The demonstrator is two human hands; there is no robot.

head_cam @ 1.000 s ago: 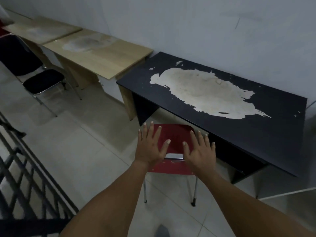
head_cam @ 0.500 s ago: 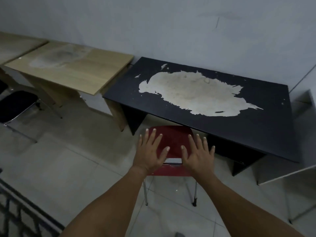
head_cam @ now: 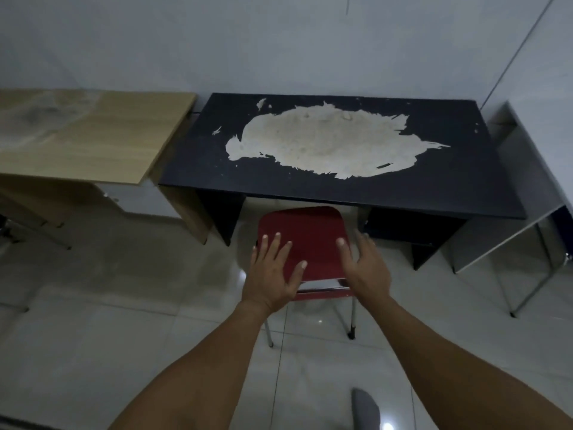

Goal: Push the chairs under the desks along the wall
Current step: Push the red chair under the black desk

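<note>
A red chair [head_cam: 310,234] on chrome legs stands in front of a black desk [head_cam: 440,181] whose top has a large pale worn patch. The chair's far edge reaches just under the desk's front edge. My left hand [head_cam: 273,271] lies flat with fingers spread on the left of the red pad. My right hand [head_cam: 366,265] rests on the pad's right edge, thumb on top and fingers down the side. A chrome bar of the chair shows between my wrists.
A light wooden desk [head_cam: 93,141] adjoins the black one on the left. A grey table [head_cam: 527,150] with thin metal legs stands at the right against the wall. The floor is glossy pale tile. A grey shoe tip [head_cam: 366,408] shows at the bottom.
The view has swung right, so the black chair and railing at the left are out of sight. My right hand has shifted from flat on the pad to its right edge.
</note>
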